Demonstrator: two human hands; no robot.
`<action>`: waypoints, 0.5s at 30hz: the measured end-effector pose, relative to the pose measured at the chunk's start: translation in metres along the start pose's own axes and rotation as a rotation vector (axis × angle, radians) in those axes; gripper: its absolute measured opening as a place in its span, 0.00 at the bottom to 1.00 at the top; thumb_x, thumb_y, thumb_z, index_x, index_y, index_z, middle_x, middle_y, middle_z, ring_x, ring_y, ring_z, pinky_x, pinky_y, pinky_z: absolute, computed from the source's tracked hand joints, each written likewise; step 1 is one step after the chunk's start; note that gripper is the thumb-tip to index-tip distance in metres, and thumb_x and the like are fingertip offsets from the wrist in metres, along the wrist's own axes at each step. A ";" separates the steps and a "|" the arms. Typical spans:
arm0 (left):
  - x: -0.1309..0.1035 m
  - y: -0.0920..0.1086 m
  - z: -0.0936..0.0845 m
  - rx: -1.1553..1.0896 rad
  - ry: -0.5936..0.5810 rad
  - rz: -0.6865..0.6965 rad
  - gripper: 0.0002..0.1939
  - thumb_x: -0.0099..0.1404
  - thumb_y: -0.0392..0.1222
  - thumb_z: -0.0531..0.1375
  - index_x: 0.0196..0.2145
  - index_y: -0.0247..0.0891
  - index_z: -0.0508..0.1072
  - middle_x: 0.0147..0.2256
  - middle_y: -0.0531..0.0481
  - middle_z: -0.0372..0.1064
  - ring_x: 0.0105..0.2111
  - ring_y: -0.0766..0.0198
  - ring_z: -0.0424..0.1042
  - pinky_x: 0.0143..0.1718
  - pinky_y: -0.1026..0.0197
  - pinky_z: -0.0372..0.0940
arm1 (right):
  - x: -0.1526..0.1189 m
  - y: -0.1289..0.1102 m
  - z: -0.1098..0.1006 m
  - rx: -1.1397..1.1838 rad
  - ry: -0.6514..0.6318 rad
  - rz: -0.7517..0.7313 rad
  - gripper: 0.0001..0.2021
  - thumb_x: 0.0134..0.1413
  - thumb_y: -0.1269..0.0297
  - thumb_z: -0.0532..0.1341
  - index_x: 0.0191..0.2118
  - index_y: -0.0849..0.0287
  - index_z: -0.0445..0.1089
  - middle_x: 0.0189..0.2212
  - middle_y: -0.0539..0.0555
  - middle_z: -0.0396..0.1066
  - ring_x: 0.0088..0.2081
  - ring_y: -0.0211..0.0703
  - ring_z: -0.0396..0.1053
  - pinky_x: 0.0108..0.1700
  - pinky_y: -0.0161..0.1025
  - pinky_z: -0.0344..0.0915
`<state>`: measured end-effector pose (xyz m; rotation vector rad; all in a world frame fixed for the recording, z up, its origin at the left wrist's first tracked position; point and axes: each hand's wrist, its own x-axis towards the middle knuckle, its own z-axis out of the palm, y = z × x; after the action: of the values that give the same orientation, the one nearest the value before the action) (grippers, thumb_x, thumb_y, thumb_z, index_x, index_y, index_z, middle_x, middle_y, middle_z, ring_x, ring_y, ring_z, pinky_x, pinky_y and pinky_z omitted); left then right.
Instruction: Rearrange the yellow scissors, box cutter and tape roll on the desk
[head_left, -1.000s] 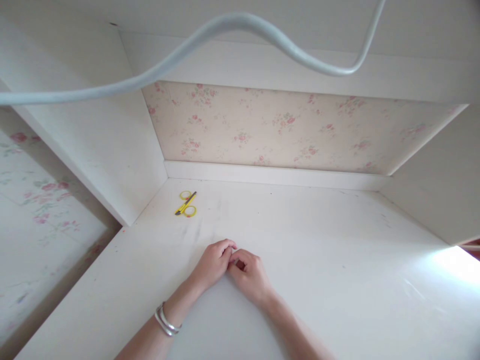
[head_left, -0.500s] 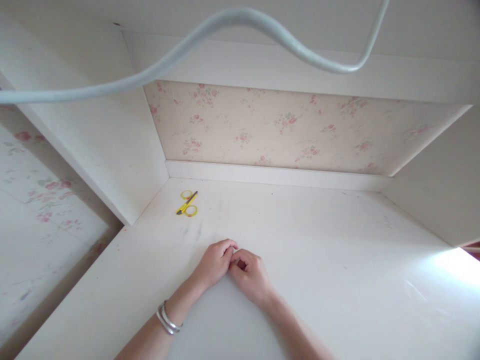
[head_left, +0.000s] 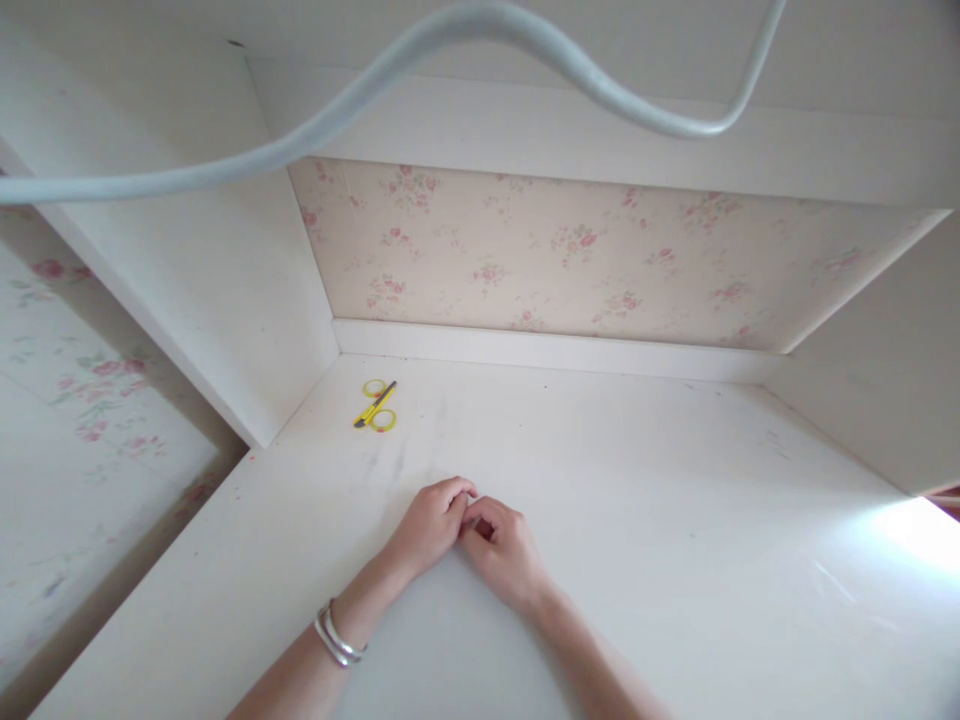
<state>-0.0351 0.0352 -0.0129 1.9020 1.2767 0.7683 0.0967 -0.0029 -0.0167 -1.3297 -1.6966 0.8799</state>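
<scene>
My left hand (head_left: pixel 433 524) rests on the white desk with its fingers curled in, and two silver bangles (head_left: pixel 339 634) circle that wrist. Touching it at the fingertips, my right hand (head_left: pixel 507 552) is also closed, with thumb and forefinger bent round a small dark hollow. No object shows in either hand. Beyond the left hand lies a yellow and black utility knife (head_left: pixel 375 405). A yellow-rimmed tape roll (head_left: pixel 374 388) sits behind the knife and a second tape roll (head_left: pixel 383 421) in front, both close against it.
The white desk (head_left: pixel 637 480) has a side panel (head_left: pixel 225 270) on the left and another panel (head_left: pixel 877 360) on the right. Flowered wallpaper (head_left: pixel 525 250) covers the back. A pale cable (head_left: pixel 315 130) hangs across the upper view. Bright light falls on the desk's right edge.
The view has shifted very slightly. Both hands, the knife and the tape rolls stay where they were.
</scene>
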 end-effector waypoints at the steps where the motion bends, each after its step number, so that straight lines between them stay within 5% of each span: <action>1: 0.000 0.000 0.000 -0.004 0.002 -0.004 0.15 0.63 0.38 0.46 0.35 0.41 0.73 0.36 0.52 0.73 0.37 0.65 0.70 0.41 0.66 0.62 | 0.000 0.000 0.000 -0.004 0.000 -0.007 0.09 0.44 0.76 0.54 0.28 0.58 0.70 0.25 0.48 0.68 0.26 0.35 0.62 0.28 0.31 0.56; 15: 0.001 0.001 -0.003 -0.086 -0.006 -0.054 0.14 0.62 0.39 0.47 0.35 0.40 0.72 0.35 0.53 0.73 0.37 0.64 0.70 0.41 0.65 0.61 | -0.002 -0.001 0.001 -0.109 -0.037 -0.114 0.08 0.48 0.75 0.53 0.24 0.58 0.65 0.22 0.47 0.62 0.26 0.34 0.58 0.29 0.31 0.53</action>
<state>-0.0362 0.0366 -0.0100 1.7932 1.2654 0.7767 0.0957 -0.0046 -0.0169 -1.2797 -1.8527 0.7604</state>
